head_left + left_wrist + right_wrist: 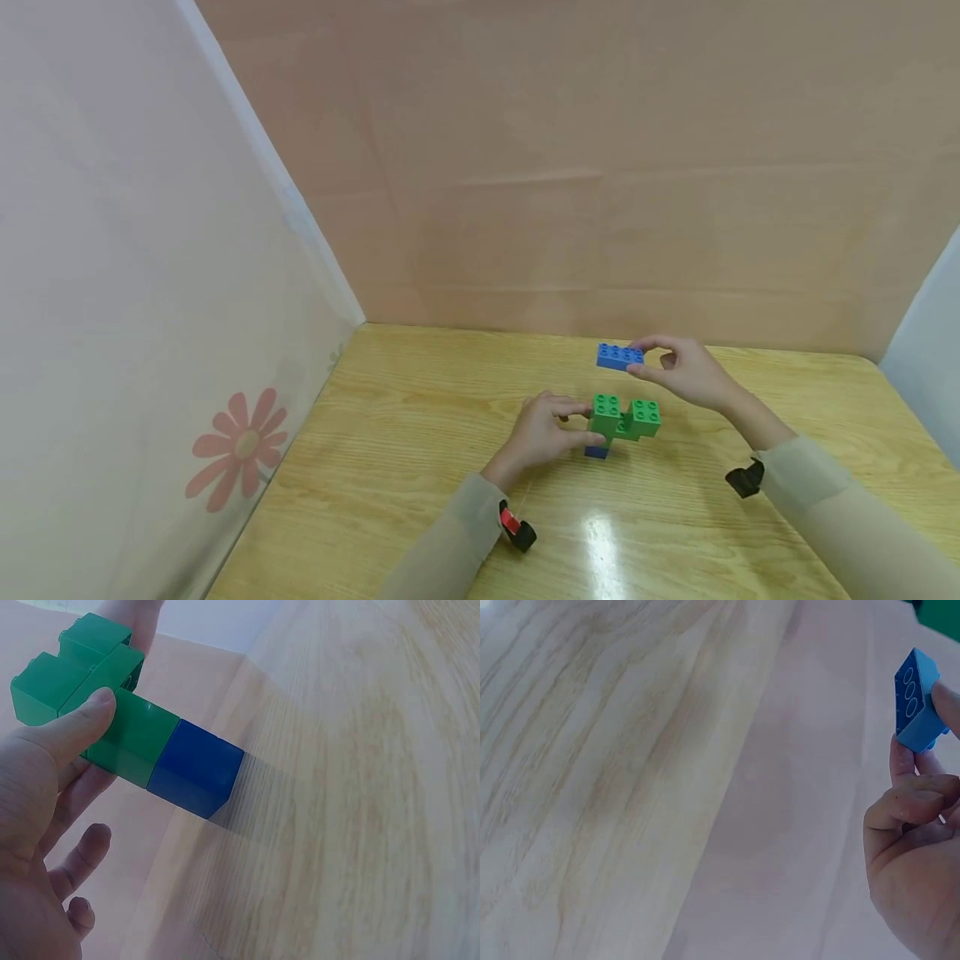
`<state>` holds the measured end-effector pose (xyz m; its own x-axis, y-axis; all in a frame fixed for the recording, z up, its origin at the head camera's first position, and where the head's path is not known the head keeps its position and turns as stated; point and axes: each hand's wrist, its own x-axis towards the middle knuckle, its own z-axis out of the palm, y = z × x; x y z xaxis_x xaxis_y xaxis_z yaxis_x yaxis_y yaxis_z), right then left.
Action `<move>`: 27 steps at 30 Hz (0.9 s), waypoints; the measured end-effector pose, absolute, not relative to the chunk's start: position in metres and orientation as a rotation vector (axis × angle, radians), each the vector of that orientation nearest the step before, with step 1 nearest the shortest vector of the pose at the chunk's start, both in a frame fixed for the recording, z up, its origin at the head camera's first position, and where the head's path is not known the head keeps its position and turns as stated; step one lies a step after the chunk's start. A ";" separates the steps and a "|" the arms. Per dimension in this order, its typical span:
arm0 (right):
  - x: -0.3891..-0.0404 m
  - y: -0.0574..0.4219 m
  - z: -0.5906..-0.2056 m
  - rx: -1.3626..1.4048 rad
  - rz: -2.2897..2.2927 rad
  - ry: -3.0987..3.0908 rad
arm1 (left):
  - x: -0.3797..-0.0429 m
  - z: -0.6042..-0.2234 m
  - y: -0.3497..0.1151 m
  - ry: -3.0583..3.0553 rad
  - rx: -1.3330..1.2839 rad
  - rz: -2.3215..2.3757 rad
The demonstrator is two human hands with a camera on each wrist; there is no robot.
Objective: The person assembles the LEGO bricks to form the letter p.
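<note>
A stack of green toy bricks [606, 417] stands on the table with a dark blue brick [196, 769] at its foot. Two green bricks rise apart at its top, with a gap between them. My left hand [542, 429] grips the stack from the left, thumb on the near side, and in the left wrist view the lower fingers stay off it. Above and behind the stack, my right hand [693, 372] pinches a long blue brick [617, 357] by its right end, studs up. The brick's hollow underside shows in the right wrist view.
The wooden table [420, 392] meets a tan cloth wall [487, 208] at the back. A white cloth [150, 250] with a pink flower hangs at the left. Another pale wall [930, 333] stands at the right.
</note>
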<state>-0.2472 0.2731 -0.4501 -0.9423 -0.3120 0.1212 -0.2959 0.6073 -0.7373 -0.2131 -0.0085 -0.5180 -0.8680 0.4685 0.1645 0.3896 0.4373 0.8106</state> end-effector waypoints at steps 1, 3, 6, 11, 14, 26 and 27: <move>-0.245 0.273 -0.448 -0.534 -1.280 2.804 | -0.213 -0.518 -0.009 2.595 0.775 1.421; -0.239 0.271 -0.443 -0.549 -1.283 2.811 | -0.214 -0.519 -0.009 2.603 0.779 1.417; -0.230 0.269 -0.436 -0.586 -1.283 2.821 | -0.214 -0.520 -0.009 2.609 0.784 1.413; -0.216 0.262 -0.428 -0.661 -1.278 2.848 | -0.215 -0.522 -0.010 2.603 0.786 1.424; -0.210 0.259 -0.426 -0.707 -1.276 2.863 | -0.215 -0.522 -0.010 2.608 0.800 1.419; -0.187 0.254 -0.423 -0.835 -1.303 2.875 | -0.214 -0.522 -0.011 2.606 0.804 1.416; -0.185 0.253 -0.423 -0.836 -1.307 2.878 | -0.214 -0.522 -0.011 2.605 0.802 1.417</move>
